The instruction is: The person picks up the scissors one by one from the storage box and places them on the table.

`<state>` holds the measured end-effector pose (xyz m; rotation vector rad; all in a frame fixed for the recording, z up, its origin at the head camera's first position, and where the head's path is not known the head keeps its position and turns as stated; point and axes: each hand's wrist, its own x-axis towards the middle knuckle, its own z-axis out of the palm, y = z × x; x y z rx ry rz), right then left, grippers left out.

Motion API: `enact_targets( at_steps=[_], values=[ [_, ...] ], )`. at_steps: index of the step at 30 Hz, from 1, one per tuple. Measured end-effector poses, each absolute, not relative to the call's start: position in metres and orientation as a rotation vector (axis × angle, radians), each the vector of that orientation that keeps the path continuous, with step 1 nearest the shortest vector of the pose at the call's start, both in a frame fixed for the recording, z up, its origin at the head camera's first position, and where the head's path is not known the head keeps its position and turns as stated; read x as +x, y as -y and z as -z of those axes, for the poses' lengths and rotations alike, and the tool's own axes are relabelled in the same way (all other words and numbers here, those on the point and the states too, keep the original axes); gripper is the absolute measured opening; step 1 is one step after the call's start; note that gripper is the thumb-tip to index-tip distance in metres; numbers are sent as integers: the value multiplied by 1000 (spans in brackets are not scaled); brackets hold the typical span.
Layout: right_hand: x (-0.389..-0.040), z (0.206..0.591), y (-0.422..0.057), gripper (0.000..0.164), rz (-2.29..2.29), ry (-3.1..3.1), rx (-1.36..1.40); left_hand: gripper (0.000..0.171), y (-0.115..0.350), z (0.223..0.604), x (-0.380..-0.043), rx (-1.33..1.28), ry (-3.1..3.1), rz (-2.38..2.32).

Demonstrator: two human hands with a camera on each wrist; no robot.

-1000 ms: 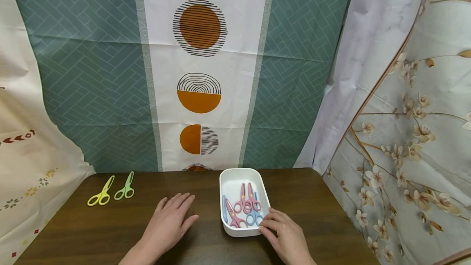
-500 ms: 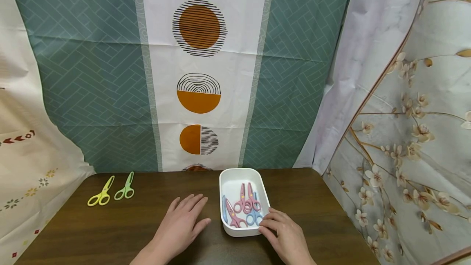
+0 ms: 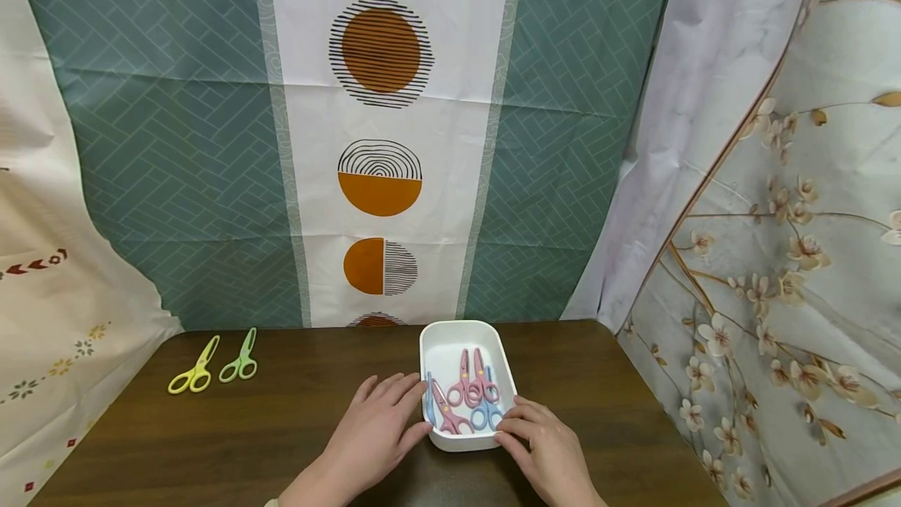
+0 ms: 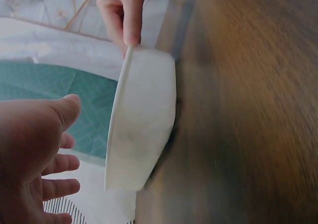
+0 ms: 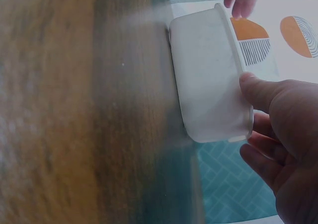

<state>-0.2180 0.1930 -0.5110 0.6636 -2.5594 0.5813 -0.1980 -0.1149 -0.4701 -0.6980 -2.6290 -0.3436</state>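
"Cream cloth [image 3: 63, 257] hangs at far left. Findings on the worktop [image 3: 232, 429], next along?"

"Yellow scissors [image 3: 200, 371], near the back edge, blades pointing away from the person. Green scissors [image 3: 243, 357] just to their right, same direction, not touching."

"Left hand [image 3: 373, 433]?"

"Back upward, fingers straight, thumb well apart from them. It grips nothing. Fingertips lie at the left side of the tray [image 3: 443, 339]; contact cannot be confirmed."

"Position of the tray?"

"Standing on the worktop, right of centre, between the hands. White, open-topped, rounded corners."

"Contents, left to right?"

"Blue item [image 3: 430, 409] along the left wall, type not clear. Pink scissors [image 3: 443, 407] towards the near end, blades leaning left. Second pink pair [image 3: 464, 372] and third pink pair [image 3: 480, 370] further back, overlapping at the handles. Blue scissors [image 3: 486, 410] at the right, partly under the third pair."

"Right hand [image 3: 545, 448]?"

"Holding the tray at its near right corner: thumb on the near wall, other fingers along the right side."

"Far right?"

"Floral curtain [image 3: 760, 296], beside the worktop's right edge."
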Motion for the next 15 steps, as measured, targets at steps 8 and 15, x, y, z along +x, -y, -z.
enact_targets(
  at_steps=[8, 15],
  values=[
    [-218, 512, -193, 6, -575, 2552, 671, 54, 99, 472, -202, -763, 2603, 260],
    [-218, 512, -194, 7, -568, 2541, 666, 48, 90, 471, -206, -800, 2566, 220]
  ],
)
